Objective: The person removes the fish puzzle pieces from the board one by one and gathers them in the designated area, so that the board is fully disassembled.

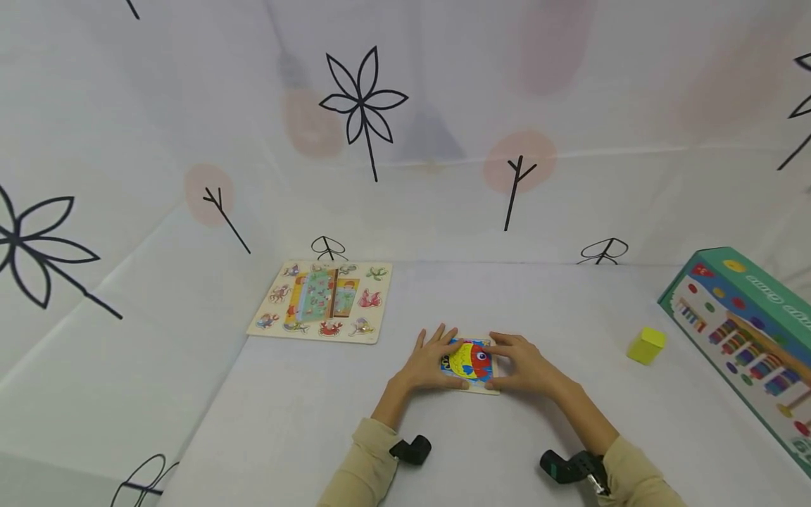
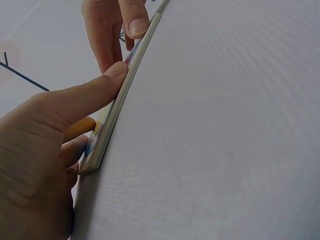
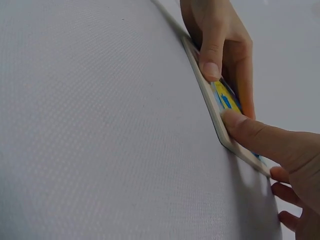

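Observation:
A small wooden fish puzzle [image 1: 475, 360], with a yellow body, red head and blue fins, lies flat on the white table between both hands. My left hand [image 1: 426, 365] holds its left side, thumb along the near edge and fingers spread toward the far edge. From the other side my right hand [image 1: 524, 365] grips it, thumb near and index finger at the far corner. In the left wrist view, the left thumb [image 2: 95, 95] lies on the puzzle's pale rim [image 2: 107, 135]. The right wrist view has the right thumb [image 3: 255, 132] on that same near rim.
A sea-animal puzzle board [image 1: 369, 327] lies at the back left, with a picture panel [image 1: 317, 296] on it. To the right are a yellow-green block [image 1: 646, 346] and a large green toy box [image 1: 741, 331]. A patterned white cloth [image 1: 443, 211] hangs behind the table.

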